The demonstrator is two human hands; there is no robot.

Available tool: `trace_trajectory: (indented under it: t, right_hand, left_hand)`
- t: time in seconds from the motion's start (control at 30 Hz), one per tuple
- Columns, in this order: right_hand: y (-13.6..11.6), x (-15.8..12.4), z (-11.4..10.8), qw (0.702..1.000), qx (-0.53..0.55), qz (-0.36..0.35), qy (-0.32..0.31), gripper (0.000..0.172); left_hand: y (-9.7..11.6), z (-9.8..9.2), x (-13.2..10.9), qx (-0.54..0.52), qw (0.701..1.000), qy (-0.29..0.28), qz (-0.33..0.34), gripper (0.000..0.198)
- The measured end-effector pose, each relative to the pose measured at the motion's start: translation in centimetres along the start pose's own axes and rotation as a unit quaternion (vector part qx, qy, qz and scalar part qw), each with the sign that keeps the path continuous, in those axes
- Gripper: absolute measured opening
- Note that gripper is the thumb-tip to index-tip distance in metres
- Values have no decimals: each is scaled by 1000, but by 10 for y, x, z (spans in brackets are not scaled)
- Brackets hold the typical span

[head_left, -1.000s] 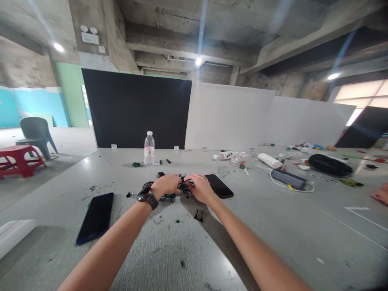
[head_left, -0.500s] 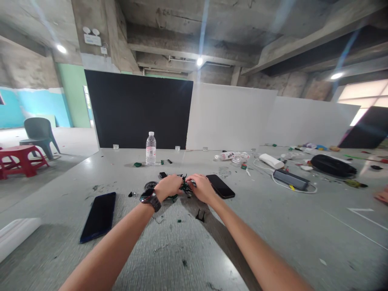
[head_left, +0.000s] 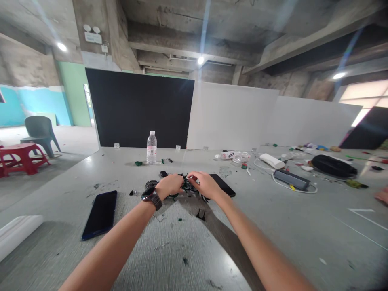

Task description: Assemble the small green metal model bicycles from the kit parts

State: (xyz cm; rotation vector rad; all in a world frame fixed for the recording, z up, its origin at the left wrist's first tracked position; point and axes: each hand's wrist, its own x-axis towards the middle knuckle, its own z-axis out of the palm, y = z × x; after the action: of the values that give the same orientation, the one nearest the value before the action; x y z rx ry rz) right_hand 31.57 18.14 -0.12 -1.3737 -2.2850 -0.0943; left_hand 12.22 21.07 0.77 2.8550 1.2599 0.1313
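A small model bicycle [head_left: 190, 186] with black wheels and green parts lies on the grey table, partly covered by my hands. My left hand [head_left: 171, 185], with a watch on the wrist, is closed on its middle. My right hand [head_left: 204, 184] is at its right end, thumb and fingers drawn together by the right wheel; what they hold, if anything, is too small to make out. One wheel [head_left: 152, 184] shows left of my left hand. A black forked piece [head_left: 200, 214] lies nearer to me.
Dark phones lie at the left [head_left: 100, 215] and behind my right hand [head_left: 223, 185]. A water bottle [head_left: 151, 148] stands farther back. Toward the right are a power bank [head_left: 291, 179] with a cable, a black case [head_left: 333, 166] and a person's hand [head_left: 382, 196] at the edge.
My right hand has shifted slightly right and up, uncovering more of the right wheel. My left hand stays on the bicycle.
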Motion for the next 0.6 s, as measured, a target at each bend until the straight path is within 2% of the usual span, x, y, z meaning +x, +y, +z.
trace_trajectory:
  t: [0.17,0.27,0.4,0.6]
  right_hand:
    - [19,-3,-11,998,-37,36,-24,23]
    - [27,-6,-9,996,-49,52,-45,16]
    - [34,-8,6,995,-60,57,-63,22]
    - [35,-7,25,995,-62,50,-56,30]
  left_hand:
    - [-1,1,0,-9,1000,-11,-4,23]
    - [-1,1,0,-19,1000,-6,-8,19]
    - [-2,2,0,-33,999,6,-10,12]
    - [-2,1,3,-37,999,4,-10,10]
